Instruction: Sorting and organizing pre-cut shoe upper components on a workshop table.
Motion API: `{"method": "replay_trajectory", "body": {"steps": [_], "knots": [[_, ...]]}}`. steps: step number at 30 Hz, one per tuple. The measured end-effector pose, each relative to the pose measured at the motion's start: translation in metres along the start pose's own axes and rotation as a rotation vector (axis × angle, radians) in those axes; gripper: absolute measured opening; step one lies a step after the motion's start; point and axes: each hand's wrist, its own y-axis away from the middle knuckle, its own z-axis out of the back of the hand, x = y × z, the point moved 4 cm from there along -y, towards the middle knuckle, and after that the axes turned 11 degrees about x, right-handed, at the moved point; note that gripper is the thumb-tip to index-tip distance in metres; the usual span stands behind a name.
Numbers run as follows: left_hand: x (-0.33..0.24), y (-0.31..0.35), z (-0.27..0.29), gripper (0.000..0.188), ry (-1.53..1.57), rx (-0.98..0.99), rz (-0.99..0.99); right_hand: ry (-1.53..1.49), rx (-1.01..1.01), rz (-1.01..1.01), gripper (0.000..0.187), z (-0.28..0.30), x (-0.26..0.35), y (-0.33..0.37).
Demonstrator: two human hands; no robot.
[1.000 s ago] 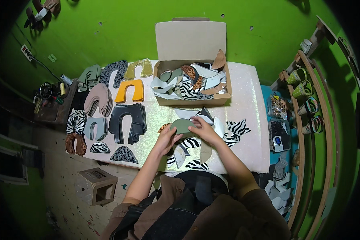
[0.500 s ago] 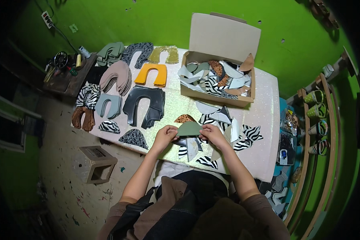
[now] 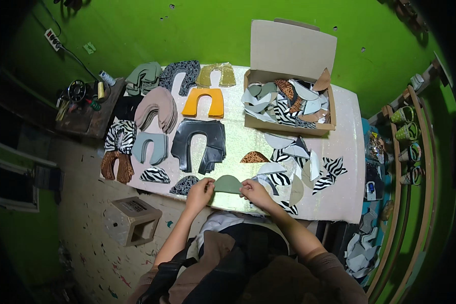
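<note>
A dark green half-round cut piece (image 3: 228,185) is stretched between my hands near the table's front edge, its curved side away from me. My left hand (image 3: 200,192) pinches its left corner, and my right hand (image 3: 256,193) pinches the right corner. Just beyond my left hand lie grey-and-black patterned half-round pieces (image 3: 184,184). A leopard-print half-round piece (image 3: 255,157) lies farther off. Loose zebra-print, grey and white scraps spread beyond my right hand, among them a zebra-print piece (image 3: 279,179) and a beige half-round piece (image 3: 296,191).
An open cardboard box (image 3: 289,128) full of cut scraps stands at the back right. Stacks of horseshoe-shaped pieces, including black (image 3: 186,147) and orange-yellow ones (image 3: 190,108), cover the table's left. A stool (image 3: 129,215) stands on the floor; a wooden rack (image 3: 409,213) leans at the right.
Both hands have brought the green piece left and nearer to me, away from the scraps. My view has shifted slightly, so the table sits farther right and lower.
</note>
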Motion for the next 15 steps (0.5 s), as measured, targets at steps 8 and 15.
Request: {"method": "replay_trajectory", "body": {"steps": [8, 15], "knots": [[0.011, -0.014, 0.012, 0.021, -0.191, 0.129, -0.182, -0.031, -0.287, 0.008, 0.025, -0.018, 0.001, -0.005], [0.009, -0.022, 0.016, 0.018, -0.294, 0.104, -0.344, 0.066, -0.522, 0.012, 0.023, -0.042, 0.01, 0.009]]}}
